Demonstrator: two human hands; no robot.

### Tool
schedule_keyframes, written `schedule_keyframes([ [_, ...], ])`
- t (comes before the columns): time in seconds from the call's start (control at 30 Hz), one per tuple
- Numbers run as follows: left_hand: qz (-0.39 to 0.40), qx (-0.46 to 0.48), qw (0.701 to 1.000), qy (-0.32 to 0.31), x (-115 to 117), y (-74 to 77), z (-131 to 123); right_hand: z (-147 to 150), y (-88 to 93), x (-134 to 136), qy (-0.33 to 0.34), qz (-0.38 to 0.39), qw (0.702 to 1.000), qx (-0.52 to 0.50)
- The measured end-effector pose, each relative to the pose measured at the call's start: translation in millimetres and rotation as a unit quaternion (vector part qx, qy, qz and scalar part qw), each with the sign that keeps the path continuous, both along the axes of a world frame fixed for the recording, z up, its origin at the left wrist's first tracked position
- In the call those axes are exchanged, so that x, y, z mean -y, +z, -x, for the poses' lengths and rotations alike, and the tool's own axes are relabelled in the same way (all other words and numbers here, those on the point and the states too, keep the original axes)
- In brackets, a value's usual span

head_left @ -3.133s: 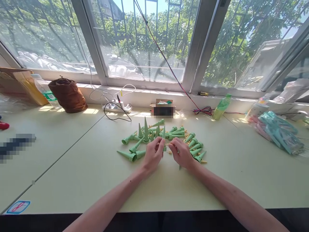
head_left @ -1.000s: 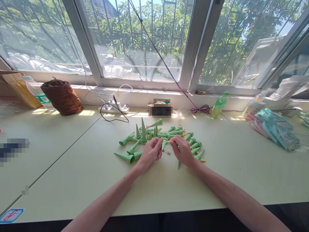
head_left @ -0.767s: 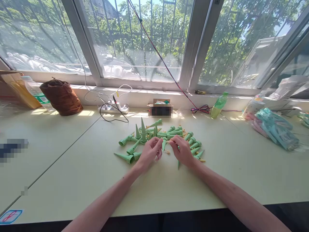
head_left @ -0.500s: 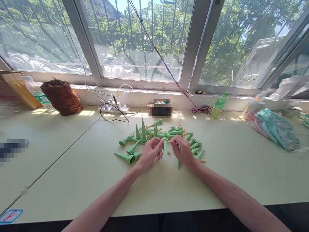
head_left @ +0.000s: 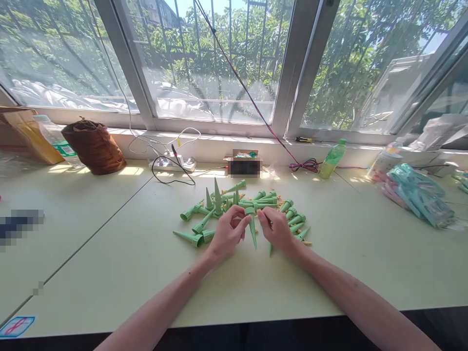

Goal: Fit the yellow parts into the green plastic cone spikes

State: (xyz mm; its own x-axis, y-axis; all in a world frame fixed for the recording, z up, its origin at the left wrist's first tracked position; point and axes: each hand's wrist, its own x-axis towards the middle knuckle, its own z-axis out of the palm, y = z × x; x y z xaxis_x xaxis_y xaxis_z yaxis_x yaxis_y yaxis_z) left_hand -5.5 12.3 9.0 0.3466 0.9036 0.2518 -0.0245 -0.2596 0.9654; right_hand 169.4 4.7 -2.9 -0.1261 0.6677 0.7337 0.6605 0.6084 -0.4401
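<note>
My left hand (head_left: 231,230) pinches a green plastic watering spike (head_left: 252,229) by its wide capped end, with the tip slanting down toward me. My right hand (head_left: 276,226) is closed just to the right of that cap, thumb and forefinger pressed together. Whatever lies in those fingers is too small to make out. Around both hands lie several more green spikes (head_left: 190,238), some on their sides and a few standing point up (head_left: 217,199). Small yellow-orange pieces (head_left: 307,243) show among and on the spikes at the right.
Along the window sill side stand a brown drawstring bag (head_left: 95,147), a power strip (head_left: 171,165) with cables, a small box (head_left: 244,155) and a green bottle (head_left: 332,160). Plastic bags (head_left: 420,195) lie at the right. The pale table's (head_left: 226,297) front edge is near me.
The held spike has turned so more of its length shows, its tip now lower and closer to me. My right fingers have shifted slightly beside its cap.
</note>
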Motion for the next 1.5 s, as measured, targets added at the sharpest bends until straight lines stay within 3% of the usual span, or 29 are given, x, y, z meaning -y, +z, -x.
schedule_keyframes([
  [0.9,-0.108,-0.100,0.985,0.086,6.5,0.7,0.4,1.9,1.4,2.8,0.011,-0.005,1.000,-0.002],
  [1.23,-0.057,-0.047,0.994,0.084,7.5,5.7,-4.2,3.3,7.3,7.6,0.000,-0.035,0.998,-0.044],
  [1.5,0.105,0.017,0.994,-0.025,5.8,4.7,-5.2,1.2,5.0,8.2,0.074,-0.032,0.996,-0.048],
])
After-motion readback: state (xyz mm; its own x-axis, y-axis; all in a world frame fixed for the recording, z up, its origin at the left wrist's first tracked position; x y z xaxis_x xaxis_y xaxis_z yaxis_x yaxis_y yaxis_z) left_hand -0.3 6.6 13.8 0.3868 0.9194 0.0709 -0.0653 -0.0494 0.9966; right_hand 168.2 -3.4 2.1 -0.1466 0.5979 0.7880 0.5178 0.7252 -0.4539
